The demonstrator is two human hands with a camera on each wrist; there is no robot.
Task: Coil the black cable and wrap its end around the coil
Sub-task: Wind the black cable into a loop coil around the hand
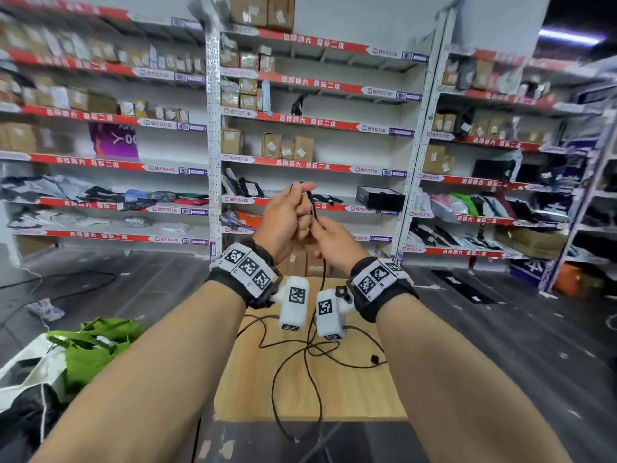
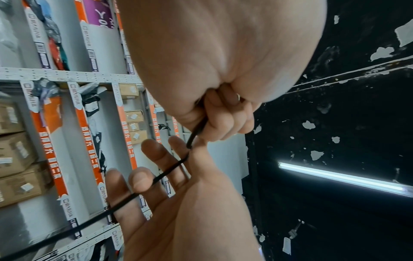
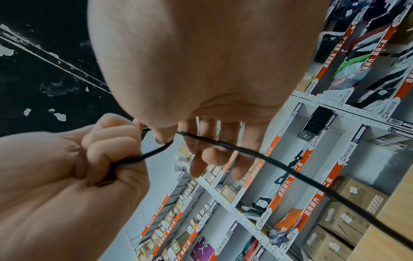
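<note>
left hand [image 1: 279, 218] fisted on cable [image 1: 302, 354] end, first loop just started | right hand [image 1: 335, 242] fingers loosely spread, cable pinched at thumb | rest of cable sprawled on table [image 1: 350, 392] | risk: slack may snag or kink when pulled

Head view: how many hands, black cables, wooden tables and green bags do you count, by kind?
hands: 2, the left hand and the right hand
black cable: 1
wooden table: 1
green bag: 1
Total: 5
</note>
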